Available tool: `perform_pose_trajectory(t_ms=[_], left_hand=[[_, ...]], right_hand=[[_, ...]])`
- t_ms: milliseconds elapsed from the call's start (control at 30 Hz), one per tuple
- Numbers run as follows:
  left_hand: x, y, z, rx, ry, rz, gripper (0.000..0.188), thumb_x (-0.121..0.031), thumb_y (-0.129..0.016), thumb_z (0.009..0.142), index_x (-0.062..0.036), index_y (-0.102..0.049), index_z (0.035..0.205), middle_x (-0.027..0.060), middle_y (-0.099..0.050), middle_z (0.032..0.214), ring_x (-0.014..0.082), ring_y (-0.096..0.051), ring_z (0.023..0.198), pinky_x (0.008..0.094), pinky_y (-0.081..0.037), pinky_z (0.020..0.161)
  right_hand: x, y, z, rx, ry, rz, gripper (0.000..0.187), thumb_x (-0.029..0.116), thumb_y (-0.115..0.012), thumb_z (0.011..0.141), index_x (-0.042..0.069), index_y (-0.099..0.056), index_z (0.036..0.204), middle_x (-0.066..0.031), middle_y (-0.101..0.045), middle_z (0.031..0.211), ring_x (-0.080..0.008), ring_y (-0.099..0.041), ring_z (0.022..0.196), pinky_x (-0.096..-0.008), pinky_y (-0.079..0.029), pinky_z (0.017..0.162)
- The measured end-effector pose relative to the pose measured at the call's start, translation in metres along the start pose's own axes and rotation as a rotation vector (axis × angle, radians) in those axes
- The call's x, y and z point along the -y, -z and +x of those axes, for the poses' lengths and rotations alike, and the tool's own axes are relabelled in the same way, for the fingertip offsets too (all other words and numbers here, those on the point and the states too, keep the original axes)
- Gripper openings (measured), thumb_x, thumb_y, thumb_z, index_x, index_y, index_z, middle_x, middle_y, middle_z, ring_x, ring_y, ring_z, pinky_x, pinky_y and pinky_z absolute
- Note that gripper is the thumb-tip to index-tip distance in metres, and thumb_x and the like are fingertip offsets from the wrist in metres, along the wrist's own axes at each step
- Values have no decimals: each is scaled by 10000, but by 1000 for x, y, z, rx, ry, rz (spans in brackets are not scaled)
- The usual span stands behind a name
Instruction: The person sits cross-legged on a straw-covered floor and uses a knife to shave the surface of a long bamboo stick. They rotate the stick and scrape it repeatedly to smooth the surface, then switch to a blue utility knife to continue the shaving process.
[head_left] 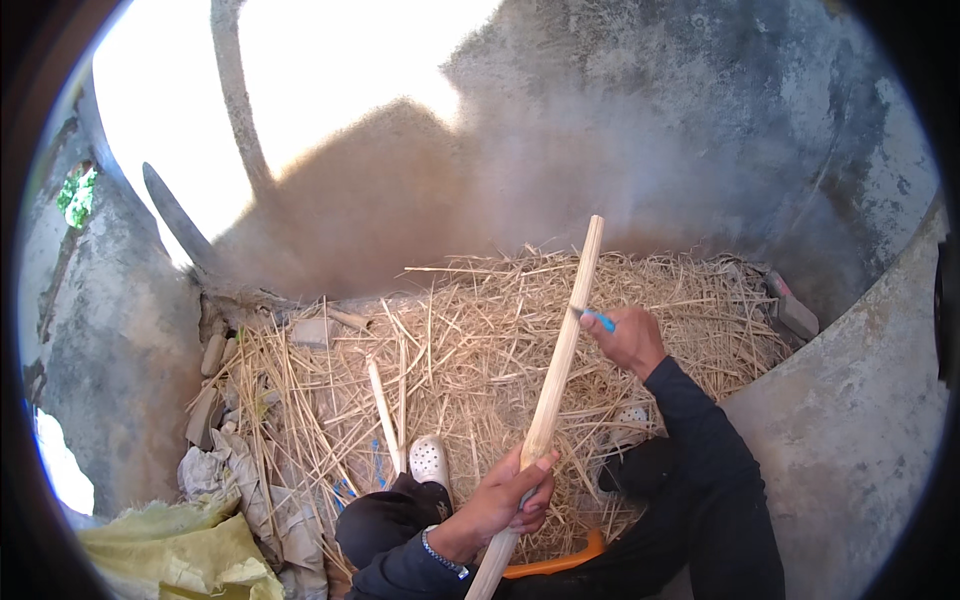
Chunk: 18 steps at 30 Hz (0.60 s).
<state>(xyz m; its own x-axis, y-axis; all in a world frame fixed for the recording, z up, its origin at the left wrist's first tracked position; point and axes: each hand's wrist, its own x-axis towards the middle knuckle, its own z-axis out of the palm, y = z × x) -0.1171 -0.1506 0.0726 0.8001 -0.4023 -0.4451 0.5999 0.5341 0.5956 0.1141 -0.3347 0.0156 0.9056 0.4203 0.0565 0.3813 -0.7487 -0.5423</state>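
Note:
A long pale wooden pole [558, 375] slants from the lower edge up toward the wall. My left hand [508, 497] is wrapped round its lower part. In my right hand [630, 342] is a small tool with a blue handle [600, 320]; its dark tip meets the pole's upper part, and whether it is a blade or a marking tip is too small to tell. Below the pole, close to my legs, lies a curved orange piece [570, 560], partly hidden.
Dry straw and wood shavings [480, 330] cover the ground. A thin stick [383, 415] lies by my white clog [429, 460]. Yellowish sacking [185, 555] is heaped at lower left. Concrete walls [650, 150] stand behind and at both sides, with bricks [795, 310] at the right.

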Motion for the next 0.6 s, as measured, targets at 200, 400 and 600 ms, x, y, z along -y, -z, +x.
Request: perform_pose_trajectory(t_ms=[200,400,600], left_hand=[[-6,9,-9,-76,-71,107,209,-243,-439,1006,-115,-353,1147,-17,-380,587,62,-320,381,210,-282,347],[-3,3,-8,-94,-70,112,215,-224,-432,1003,-101,-368,1167,-11,-365,578,66,-300,372,211,-273,357],[2,4,-12,-127,-62,103,243,-226,-451,999,-103,-361,1189,-11,-359,576,66,-301,388,219,-280,370]], right_hand=[[50,-20,-39,-57,369,42,719,744,-450,806,91,-644,576,-94,-527,461,-277,-559,444,-403,-424,460],[19,-34,-20,-51,218,34,698,734,-437,823,108,-681,634,-102,-524,470,-276,-543,430,-405,-413,447],[23,-32,-12,-95,276,40,696,735,-477,801,105,-635,552,-84,-500,427,-258,-529,397,-390,-413,425]])
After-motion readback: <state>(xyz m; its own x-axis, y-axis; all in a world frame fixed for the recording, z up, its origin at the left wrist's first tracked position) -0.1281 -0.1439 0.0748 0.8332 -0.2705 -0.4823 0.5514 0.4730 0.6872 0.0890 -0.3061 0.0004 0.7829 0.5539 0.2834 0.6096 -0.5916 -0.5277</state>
